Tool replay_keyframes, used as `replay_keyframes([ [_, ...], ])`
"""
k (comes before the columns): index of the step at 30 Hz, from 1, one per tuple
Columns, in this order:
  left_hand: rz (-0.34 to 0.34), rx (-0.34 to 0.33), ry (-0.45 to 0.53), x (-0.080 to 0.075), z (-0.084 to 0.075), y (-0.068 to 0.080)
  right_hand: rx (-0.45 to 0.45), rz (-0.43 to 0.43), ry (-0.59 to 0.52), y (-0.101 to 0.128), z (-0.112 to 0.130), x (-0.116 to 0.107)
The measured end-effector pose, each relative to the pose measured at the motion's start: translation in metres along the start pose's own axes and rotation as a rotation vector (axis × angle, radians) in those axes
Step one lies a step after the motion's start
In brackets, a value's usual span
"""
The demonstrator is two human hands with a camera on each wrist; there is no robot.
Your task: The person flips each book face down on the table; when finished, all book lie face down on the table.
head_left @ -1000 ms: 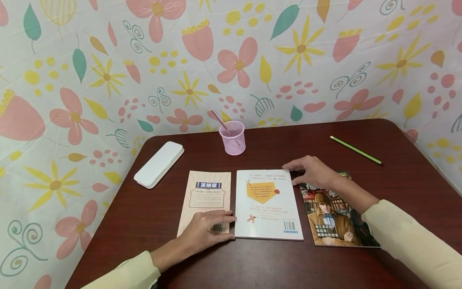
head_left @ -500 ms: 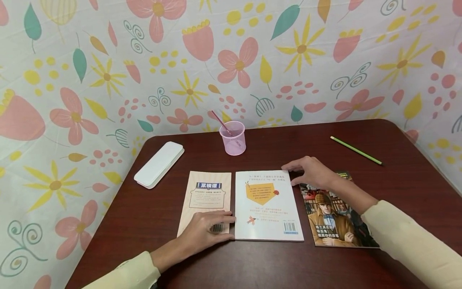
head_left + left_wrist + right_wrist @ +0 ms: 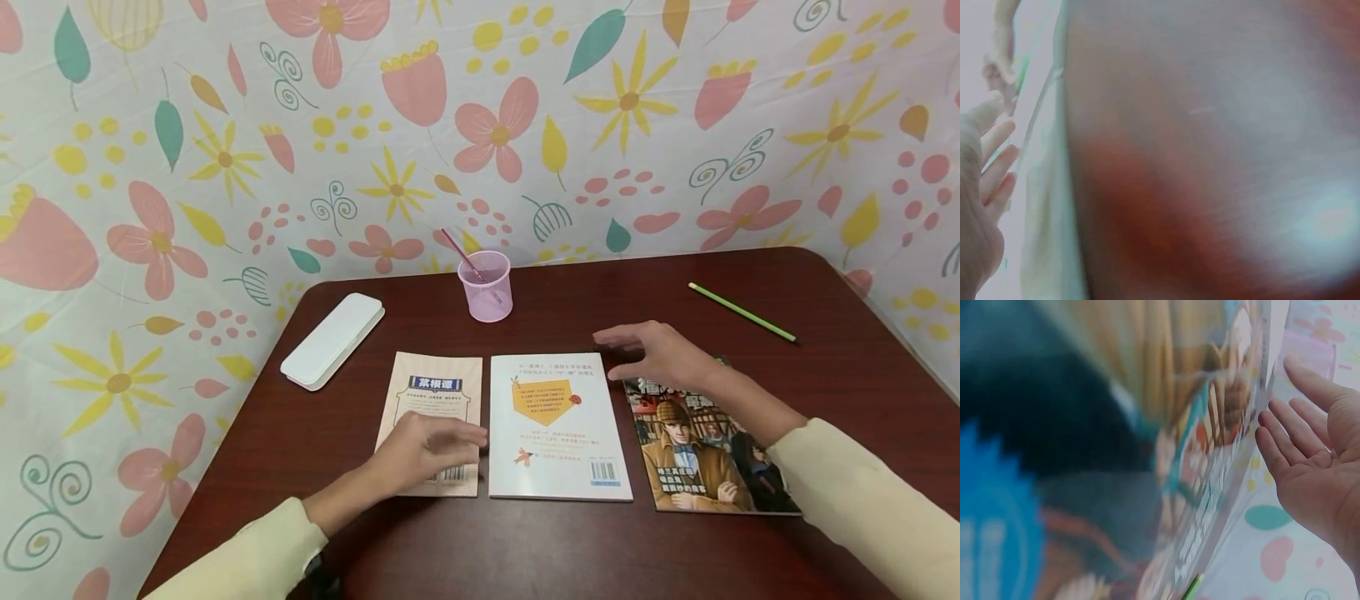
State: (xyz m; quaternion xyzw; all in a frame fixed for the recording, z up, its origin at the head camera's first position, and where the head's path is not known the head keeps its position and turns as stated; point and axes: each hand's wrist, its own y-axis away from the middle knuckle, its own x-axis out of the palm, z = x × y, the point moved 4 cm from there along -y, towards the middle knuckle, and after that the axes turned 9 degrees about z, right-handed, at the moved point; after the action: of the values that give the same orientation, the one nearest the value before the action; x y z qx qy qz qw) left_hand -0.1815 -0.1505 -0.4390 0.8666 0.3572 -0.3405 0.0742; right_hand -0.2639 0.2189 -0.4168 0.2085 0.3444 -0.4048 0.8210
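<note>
A white book (image 3: 555, 467) lies back cover up in the middle of the row in the head view. To its left is a beige book (image 3: 408, 375), partly covered by my left hand (image 3: 429, 450), whose loosely extended fingers end just short of the white book's left edge. On the right, a book with a detective on its cover (image 3: 690, 467) lies partly under my right forearm. My right hand (image 3: 660, 354) hovers by the white book's far right corner, thumb and fingers apart. In the right wrist view the right hand's fingers (image 3: 1291, 434) hold nothing.
Behind the books stands a pink mesh cup (image 3: 486, 296) with a pencil in it. A white case (image 3: 332, 342) lies at the far left and a green pencil (image 3: 741, 312) at the far right. Flowered cloth (image 3: 480, 125) hangs along the table's (image 3: 555, 550) back.
The white book has shifted very slightly. My left hand has come off its left edge and lifted over the beige book. My right hand has moved a little right, away from its corner.
</note>
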Motion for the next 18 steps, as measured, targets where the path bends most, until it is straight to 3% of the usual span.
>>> replay_keyframes([
  [3,0.044,-0.089,0.118,-0.013,0.0,-0.009,-0.01,-0.011,-0.017,0.006,-0.004,-0.007],
  [6,0.068,-0.13,0.106,-0.024,-0.001,-0.021,-0.007,-0.011,-0.043,0.015,-0.009,-0.014],
  [12,0.105,-0.076,0.025,-0.034,-0.008,-0.052,0.017,-0.003,-0.027,0.039,-0.025,-0.026],
  [18,0.12,-0.02,-0.022,-0.028,-0.015,-0.086,0.09,-0.008,0.002,0.064,-0.046,-0.037],
])
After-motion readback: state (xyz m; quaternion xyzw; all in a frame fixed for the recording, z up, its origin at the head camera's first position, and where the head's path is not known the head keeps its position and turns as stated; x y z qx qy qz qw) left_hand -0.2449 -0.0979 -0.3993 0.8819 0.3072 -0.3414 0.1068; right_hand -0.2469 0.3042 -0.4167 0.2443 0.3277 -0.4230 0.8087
